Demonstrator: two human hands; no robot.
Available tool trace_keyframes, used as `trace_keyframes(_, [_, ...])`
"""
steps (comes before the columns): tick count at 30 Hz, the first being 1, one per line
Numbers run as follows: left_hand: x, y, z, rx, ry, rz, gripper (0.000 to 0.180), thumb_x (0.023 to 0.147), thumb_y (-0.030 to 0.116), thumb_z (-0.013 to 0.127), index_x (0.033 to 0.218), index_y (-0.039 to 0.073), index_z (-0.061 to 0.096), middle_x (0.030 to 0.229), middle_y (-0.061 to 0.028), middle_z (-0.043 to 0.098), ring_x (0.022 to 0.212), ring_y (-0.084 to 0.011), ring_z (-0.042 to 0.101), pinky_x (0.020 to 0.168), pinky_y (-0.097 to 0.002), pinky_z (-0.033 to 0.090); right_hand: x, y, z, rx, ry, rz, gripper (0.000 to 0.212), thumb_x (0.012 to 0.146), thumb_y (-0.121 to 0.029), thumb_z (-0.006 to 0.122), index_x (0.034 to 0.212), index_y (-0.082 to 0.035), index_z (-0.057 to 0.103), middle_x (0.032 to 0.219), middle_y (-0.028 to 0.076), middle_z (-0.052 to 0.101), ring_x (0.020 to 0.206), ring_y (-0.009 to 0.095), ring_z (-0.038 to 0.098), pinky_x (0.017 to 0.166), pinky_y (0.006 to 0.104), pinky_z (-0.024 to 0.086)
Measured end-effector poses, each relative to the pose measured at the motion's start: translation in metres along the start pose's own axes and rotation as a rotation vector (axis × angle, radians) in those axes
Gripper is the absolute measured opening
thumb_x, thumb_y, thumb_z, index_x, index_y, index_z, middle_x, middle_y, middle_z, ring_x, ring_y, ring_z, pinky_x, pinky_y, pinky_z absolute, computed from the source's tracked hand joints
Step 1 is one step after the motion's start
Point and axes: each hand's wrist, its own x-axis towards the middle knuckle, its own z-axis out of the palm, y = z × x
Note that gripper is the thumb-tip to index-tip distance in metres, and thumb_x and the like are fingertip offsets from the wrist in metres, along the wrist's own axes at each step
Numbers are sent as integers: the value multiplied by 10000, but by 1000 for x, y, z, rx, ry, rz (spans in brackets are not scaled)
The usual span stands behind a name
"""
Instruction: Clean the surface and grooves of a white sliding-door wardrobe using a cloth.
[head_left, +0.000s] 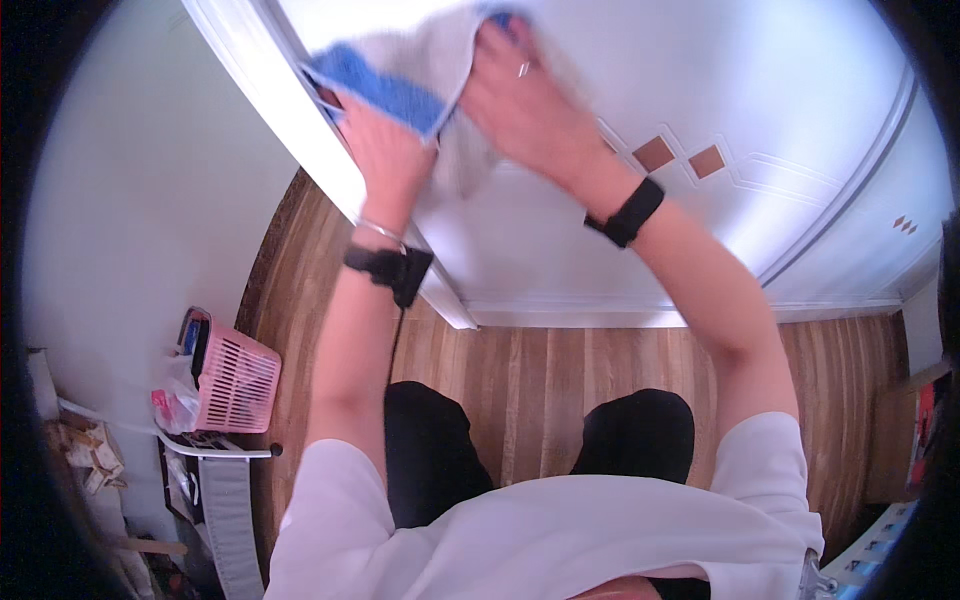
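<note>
The grey-and-blue cloth [385, 92], upper left of the frame, is clamped in the grip of both left hand [385, 150] and right hand [525, 105], before the white panel [620, 245]; how much is done or left doesn't show.

Between our hands [450, 115] we see a cloth [425, 65] in two colours, bright blue towards the left hand [385, 145] and pale greyish beige towards the right hand [520, 105]. Behind our grip the door [600, 265] is white; right of the grip we find brown diamonds [655, 153] with thin raised outlines. Just below the grip, both wristbands [628, 212] are black and the bracelet [380, 232] silvery. Further below, we have brown, streaky floorboards [520, 370], black trousers [635, 435] and a plain white shirt [560, 525]; lower left, a pink slotted basket [240, 375].
</note>
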Motion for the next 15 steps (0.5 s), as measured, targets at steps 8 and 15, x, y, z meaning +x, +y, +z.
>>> trace_keyframes(8, [-168,45,27,-408,-147,-642,949,736,166,722,1483,-38,173,1501,-262,281,1407,-398,250,1177,-455,144,-112,-90,45,323,-369,125,447,817,-89,515,1259,-34,552,1332,113,501,1339,304,364,1154,411,277])
trace_keyframes(15, [-253,73,23,-602,-385,-716,980,675,184,756,1457,-54,216,1505,-273,251,1403,-459,198,1186,-489,97,-231,-116,50,267,-458,19,469,845,-87,487,1312,-64,516,1372,76,494,1342,261,390,1139,396,313])
